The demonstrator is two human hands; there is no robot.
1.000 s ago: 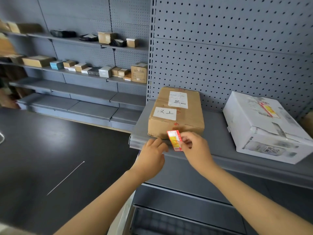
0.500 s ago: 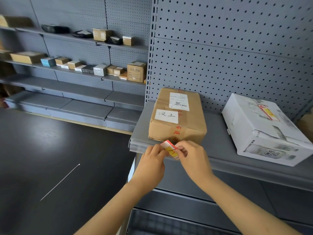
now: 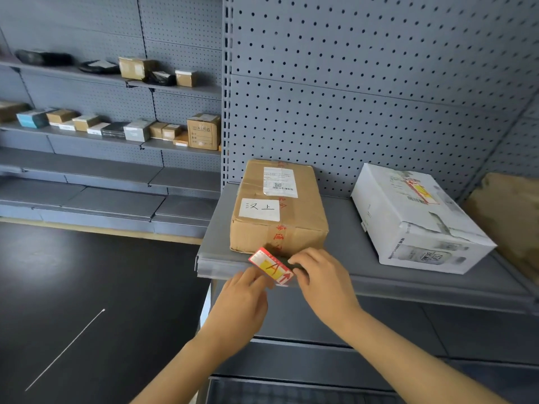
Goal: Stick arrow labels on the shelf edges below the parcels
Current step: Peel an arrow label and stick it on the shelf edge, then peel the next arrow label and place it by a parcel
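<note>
A red and yellow arrow label (image 3: pixel 271 267) lies tilted at the front edge of the grey shelf (image 3: pixel 221 263), just below the brown cardboard parcel (image 3: pixel 277 208). My left hand (image 3: pixel 245 298) pinches the label's lower left side. My right hand (image 3: pixel 318 278) holds its right end, fingers curled over the shelf lip. The label's red arrow points up toward the parcel. A white parcel (image 3: pixel 414 220) sits further right on the same shelf, with no label visible below it.
Perforated grey back panel (image 3: pixel 364 97) rises behind the parcels. A crumpled brown parcel (image 3: pixel 507 217) sits at the far right. Shelves on the left (image 3: pixel 110 135) carry several small boxes. Dark floor (image 3: pixel 87 301) lies below left; lower shelves sit under my arms.
The label went from upright in my right hand to tilted flat against the shelf edge, with both hands now on it. The view drew closer to the shelf.
</note>
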